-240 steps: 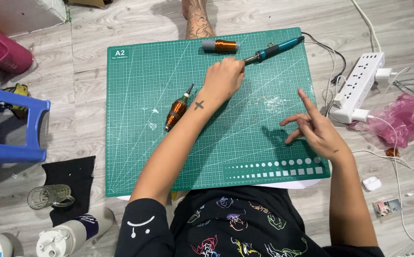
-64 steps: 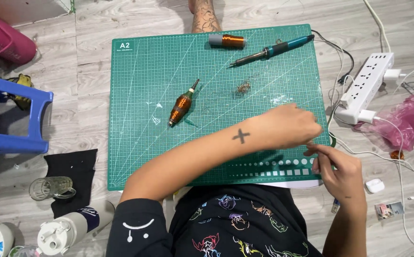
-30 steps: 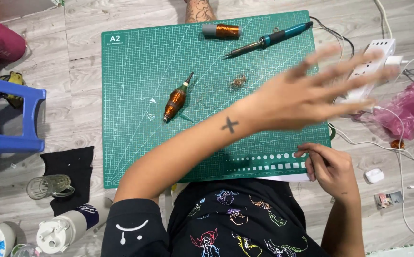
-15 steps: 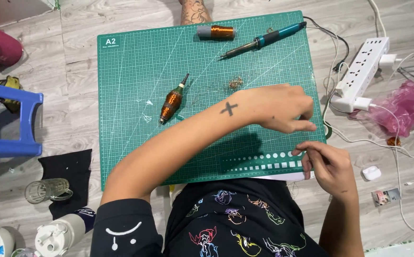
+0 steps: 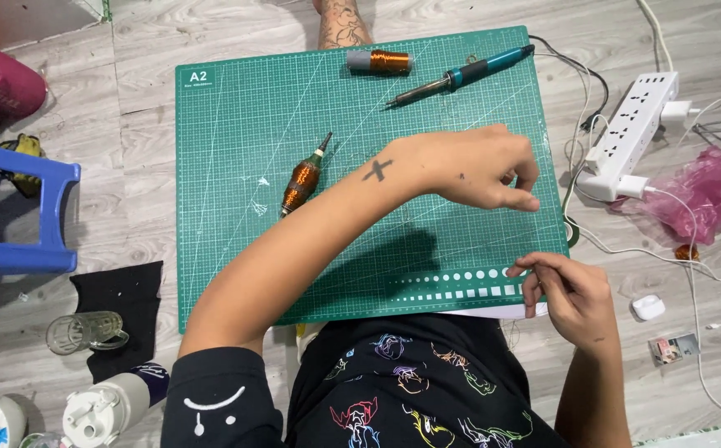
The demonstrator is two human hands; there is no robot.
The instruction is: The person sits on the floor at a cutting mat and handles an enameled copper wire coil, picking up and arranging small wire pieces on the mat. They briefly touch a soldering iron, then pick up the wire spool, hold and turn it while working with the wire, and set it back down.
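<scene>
Hands over green mat (image 5: 236, 166): L hand (image 5: 476, 166) fingers curled, empty; R hand (image 5: 572, 294) pinching, contents unclear.

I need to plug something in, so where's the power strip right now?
In the head view, the white power strip lies on the wooden floor just past the right edge of the green cutting mat, beside the pink plastic bag.

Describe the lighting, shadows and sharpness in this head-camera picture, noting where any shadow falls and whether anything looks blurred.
Head view: even, soft light with no strong glare; the left hand and its forearm cast a dark shadow on the green cutting mat just below them; both the mat's grid and the right hand look sharp, without motion blur; the mat's edges bow slightly, suggesting wide-angle distortion.
</scene>
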